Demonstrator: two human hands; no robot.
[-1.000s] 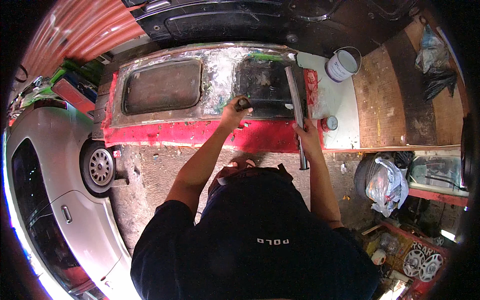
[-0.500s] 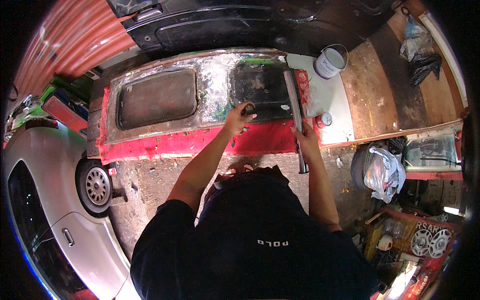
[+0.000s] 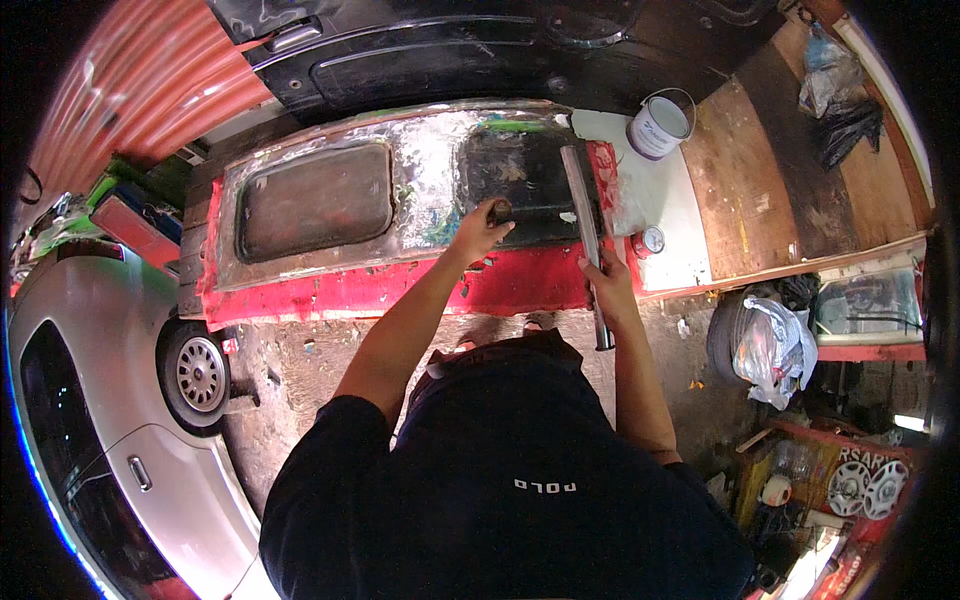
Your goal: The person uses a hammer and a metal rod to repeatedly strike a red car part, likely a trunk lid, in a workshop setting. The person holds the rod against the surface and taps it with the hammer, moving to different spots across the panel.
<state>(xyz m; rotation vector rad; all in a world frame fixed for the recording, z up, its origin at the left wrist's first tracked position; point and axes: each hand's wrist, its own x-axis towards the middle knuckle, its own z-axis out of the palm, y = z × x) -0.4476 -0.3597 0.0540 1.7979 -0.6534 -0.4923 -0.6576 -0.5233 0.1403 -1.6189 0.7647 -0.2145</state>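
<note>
The left hand (image 3: 480,236) clutches a dark stub (image 3: 500,211) while the right hand (image 3: 613,285) grasps a metal bar (image 3: 580,205), apparently steadying its near half.

The long bar (image 3: 581,205) I hold: smooth, glossy metal. Painted panel (image 3: 425,170) before me: rough, patchy. Red cloth (image 3: 370,292) under it: matt. Wooden boards (image 3: 735,200): scuffed, dull.

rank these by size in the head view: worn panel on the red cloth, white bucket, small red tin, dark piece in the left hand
1. Worn panel
2. White bucket
Unranked: small red tin and dark piece in the left hand; they look close, and the hand partly hides the piece.
</note>
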